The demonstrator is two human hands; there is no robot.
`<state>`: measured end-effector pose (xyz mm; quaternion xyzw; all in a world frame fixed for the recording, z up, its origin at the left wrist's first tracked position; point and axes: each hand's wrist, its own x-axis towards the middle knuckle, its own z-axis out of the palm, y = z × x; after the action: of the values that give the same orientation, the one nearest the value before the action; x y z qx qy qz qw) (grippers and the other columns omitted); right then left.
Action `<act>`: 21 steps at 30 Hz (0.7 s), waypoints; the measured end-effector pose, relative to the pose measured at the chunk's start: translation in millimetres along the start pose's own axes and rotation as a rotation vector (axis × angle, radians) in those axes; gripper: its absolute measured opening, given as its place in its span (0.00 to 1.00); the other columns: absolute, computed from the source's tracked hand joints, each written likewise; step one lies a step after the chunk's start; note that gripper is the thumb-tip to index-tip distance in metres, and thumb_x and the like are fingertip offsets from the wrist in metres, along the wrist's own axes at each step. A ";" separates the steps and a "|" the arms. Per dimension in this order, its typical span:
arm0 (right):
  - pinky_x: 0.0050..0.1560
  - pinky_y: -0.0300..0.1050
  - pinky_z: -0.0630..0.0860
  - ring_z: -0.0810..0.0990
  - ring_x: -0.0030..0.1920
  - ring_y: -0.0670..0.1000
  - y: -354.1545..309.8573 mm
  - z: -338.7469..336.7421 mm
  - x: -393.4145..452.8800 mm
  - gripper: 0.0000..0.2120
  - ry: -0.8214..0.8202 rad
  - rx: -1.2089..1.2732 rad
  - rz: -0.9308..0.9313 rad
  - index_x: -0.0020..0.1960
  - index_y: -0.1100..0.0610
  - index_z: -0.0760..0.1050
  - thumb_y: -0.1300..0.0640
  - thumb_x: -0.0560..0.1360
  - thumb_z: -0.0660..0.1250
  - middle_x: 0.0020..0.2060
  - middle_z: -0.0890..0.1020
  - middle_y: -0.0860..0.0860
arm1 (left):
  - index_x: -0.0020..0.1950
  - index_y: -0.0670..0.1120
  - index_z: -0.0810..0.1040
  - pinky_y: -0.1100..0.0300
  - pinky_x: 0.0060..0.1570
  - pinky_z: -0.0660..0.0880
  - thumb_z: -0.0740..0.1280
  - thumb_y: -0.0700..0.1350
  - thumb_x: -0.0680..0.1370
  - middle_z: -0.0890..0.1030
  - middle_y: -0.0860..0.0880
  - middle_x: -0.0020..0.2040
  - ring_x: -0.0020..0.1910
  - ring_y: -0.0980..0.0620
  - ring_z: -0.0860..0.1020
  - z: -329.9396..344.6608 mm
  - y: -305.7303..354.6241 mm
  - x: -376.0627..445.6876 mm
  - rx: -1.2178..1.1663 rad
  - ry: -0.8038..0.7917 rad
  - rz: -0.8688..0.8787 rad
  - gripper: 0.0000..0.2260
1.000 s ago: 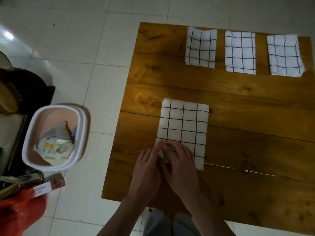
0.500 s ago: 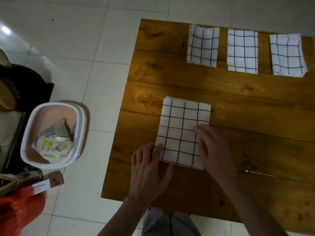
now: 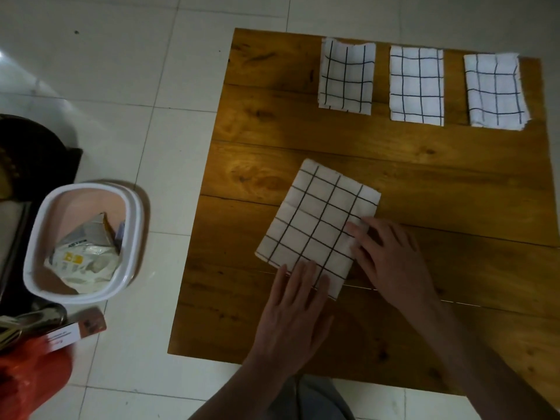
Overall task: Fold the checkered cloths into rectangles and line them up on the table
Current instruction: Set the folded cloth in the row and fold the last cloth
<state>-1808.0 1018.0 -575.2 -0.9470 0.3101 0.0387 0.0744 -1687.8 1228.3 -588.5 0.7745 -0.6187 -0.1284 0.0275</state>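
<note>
A folded white cloth with a black grid [image 3: 318,219] lies tilted clockwise in the middle of the wooden table [image 3: 424,177]. My left hand [image 3: 295,313] rests flat with its fingertips on the cloth's near edge. My right hand [image 3: 391,262] presses flat on the cloth's right edge. Three folded checkered cloths stand in a row along the far edge: the left one [image 3: 345,77], the middle one [image 3: 416,84] and the right one [image 3: 495,90].
A white bin [image 3: 81,241] with crumpled packaging stands on the tiled floor left of the table. An orange bag [image 3: 27,383] and a small box [image 3: 75,328] lie near it. Dark objects sit at the far left.
The cloth has turned clockwise on the table under both hands. My right hand went from the near edge to the cloth's right side, and my left hand has stayed at the near edge.
</note>
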 end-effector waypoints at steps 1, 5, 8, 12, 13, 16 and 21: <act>0.65 0.60 0.74 0.71 0.69 0.57 -1.3 -0.8 -5.7 0.23 0.013 -0.031 0.011 0.76 0.49 0.72 0.44 0.86 0.52 0.69 0.74 0.54 | 0.80 0.47 0.67 0.39 0.78 0.56 0.52 0.63 0.85 0.64 0.39 0.81 0.81 0.40 0.62 -1.5 -5.6 0.5 0.009 0.006 -0.009 0.29; 0.78 0.67 0.56 0.73 0.70 0.62 -17.8 -1.2 -28.8 0.25 0.046 -0.181 0.085 0.76 0.53 0.73 0.42 0.84 0.56 0.64 0.78 0.58 | 0.82 0.44 0.65 0.37 0.78 0.55 0.52 0.62 0.86 0.60 0.39 0.83 0.82 0.40 0.58 -8.2 -35.6 6.5 0.047 0.027 -0.088 0.30; 0.78 0.68 0.53 0.74 0.69 0.62 -34.8 3.8 -38.8 0.26 0.011 -0.182 0.092 0.75 0.53 0.73 0.40 0.83 0.56 0.61 0.79 0.59 | 0.84 0.42 0.59 0.38 0.80 0.53 0.48 0.63 0.86 0.56 0.40 0.84 0.84 0.41 0.54 -13.7 -52.6 13.2 0.069 0.013 -0.151 0.33; 0.78 0.66 0.57 0.73 0.69 0.62 -49.4 12.8 -41.4 0.28 0.045 -0.153 0.089 0.78 0.55 0.70 0.41 0.84 0.53 0.65 0.77 0.60 | 0.85 0.42 0.53 0.41 0.81 0.51 0.49 0.63 0.86 0.51 0.41 0.85 0.85 0.43 0.48 -16.6 -52.2 16.1 0.029 0.036 -0.127 0.34; 0.78 0.65 0.58 0.71 0.73 0.62 -52.5 14.4 -40.4 0.28 0.064 -0.131 0.075 0.79 0.56 0.67 0.42 0.84 0.53 0.69 0.75 0.60 | 0.85 0.42 0.53 0.42 0.81 0.53 0.50 0.62 0.86 0.51 0.41 0.85 0.85 0.43 0.49 -15.1 -48.3 14.8 0.017 0.042 -0.099 0.34; 0.80 0.62 0.54 0.57 0.82 0.59 -64.2 21.4 -37.5 0.29 0.055 -0.072 -0.066 0.83 0.57 0.57 0.49 0.85 0.51 0.82 0.61 0.59 | 0.84 0.40 0.55 0.41 0.78 0.62 0.53 0.58 0.86 0.53 0.40 0.85 0.84 0.43 0.52 -6.5 -35.0 8.9 -0.014 0.056 -0.055 0.32; 0.80 0.56 0.52 0.52 0.84 0.53 -84.3 36.2 -38.0 0.30 -0.043 0.026 -0.149 0.84 0.57 0.56 0.41 0.88 0.43 0.84 0.55 0.54 | 0.84 0.41 0.56 0.38 0.77 0.64 0.50 0.60 0.86 0.55 0.39 0.84 0.83 0.39 0.53 8.5 -17.2 1.7 -0.026 0.054 -0.136 0.32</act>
<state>-1789.6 1113.2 -596.4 -0.9653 0.2377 0.0494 0.0958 -1673.1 1231.6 -600.4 0.8176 -0.5619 -0.1170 0.0454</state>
